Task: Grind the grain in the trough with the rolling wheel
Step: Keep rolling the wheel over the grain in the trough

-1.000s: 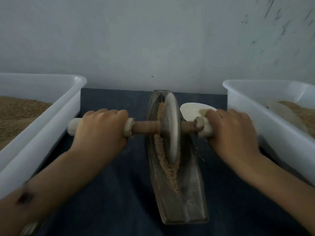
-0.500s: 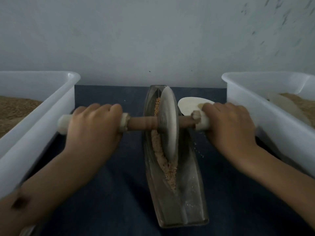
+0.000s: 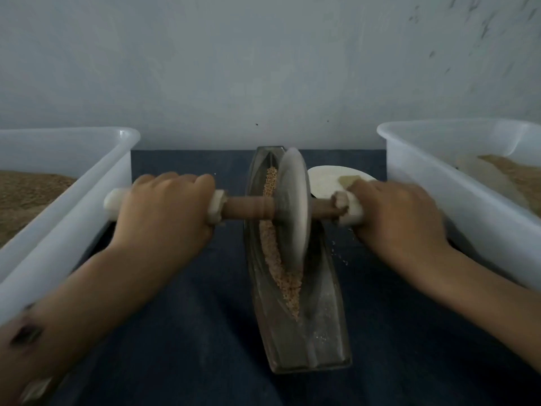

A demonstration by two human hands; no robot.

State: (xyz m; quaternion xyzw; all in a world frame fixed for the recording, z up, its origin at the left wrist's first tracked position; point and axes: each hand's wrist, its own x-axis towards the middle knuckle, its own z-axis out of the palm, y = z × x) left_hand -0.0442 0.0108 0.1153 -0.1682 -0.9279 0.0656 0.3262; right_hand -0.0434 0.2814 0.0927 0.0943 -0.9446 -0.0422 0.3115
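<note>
At the far left a white tub (image 3: 87, 183) holds a bed of brown grain (image 3: 26, 191), and its near wall runs close beside the left forearm. The left hand (image 3: 164, 212) comes next, knuckles up, its fingers curled over the pale left grip of the axle (image 3: 248, 208) and clenched round it; the grip's pale end pokes out past the hand toward the tub. The brown wooden axle runs level from that hand through the hub of the wheel (image 3: 294, 212), a grey disc standing on edge in the trough (image 3: 319, 326). The trough is a long, boat-shaped grey channel lying on a dark blue cloth (image 3: 187, 347), its far end near the wall (image 3: 263, 68) and its near end toward the person. The wheel sits in the far half of the channel, and a strip of tan grain in the trough (image 3: 281, 271) lies along the groove on the wheel's left side, from the far end down past the wheel's near edge. A few loose grains dot the cloth just right of the trough. Behind the axle's right end lies a pale disc (image 3: 328, 180) with a small tan scrap on it. The right hand (image 3: 395, 218) grasps the pale right grip the same way, fingers wrapped over it. At the far right stands a 2nd white tub (image 3: 439, 200) with brown meal inside.
</note>
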